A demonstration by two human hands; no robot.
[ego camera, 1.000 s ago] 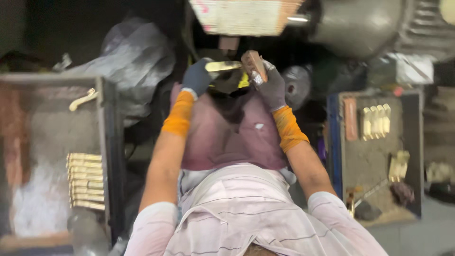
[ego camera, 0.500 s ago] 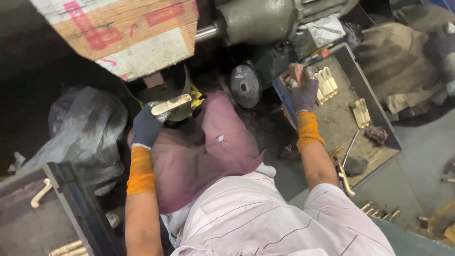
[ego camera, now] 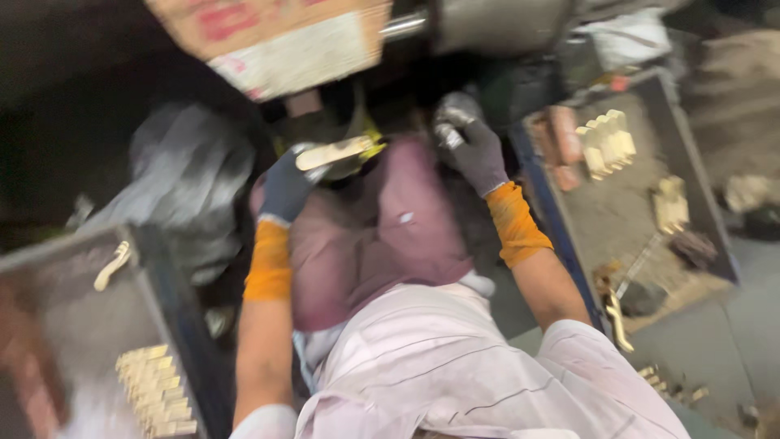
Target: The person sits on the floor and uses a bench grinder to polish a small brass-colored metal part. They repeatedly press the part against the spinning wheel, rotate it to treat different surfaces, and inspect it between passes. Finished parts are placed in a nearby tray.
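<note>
Grip first: the person's left hand, in a dark glove with an orange cuff, closes around one end of a pale brass-coloured bar piece and holds it level in front of the dark machine housing under the cardboard guard. The right hand, gloved the same way, curls around a small grey metal piece just left of the right tray; motion blur hides whether the fingers press it firmly or only cup it.

Progress, as a judgement: one bar is in hand at the machine. A row of similar brass pieces stands in the right tray, and a second stack of brass pieces lies in the left tray, with a single curved handle near its upper edge. Which stack is finished and which is waiting cannot be told from this view.

Surroundings: a maroon cloth covers the lap between both arms. A grey plastic bag sits beside the left forearm. Loose brass parts lie at the lower edge of the right tray and on the floor. The tray rim stands close to the right elbow, narrowing the reach on that side.
</note>
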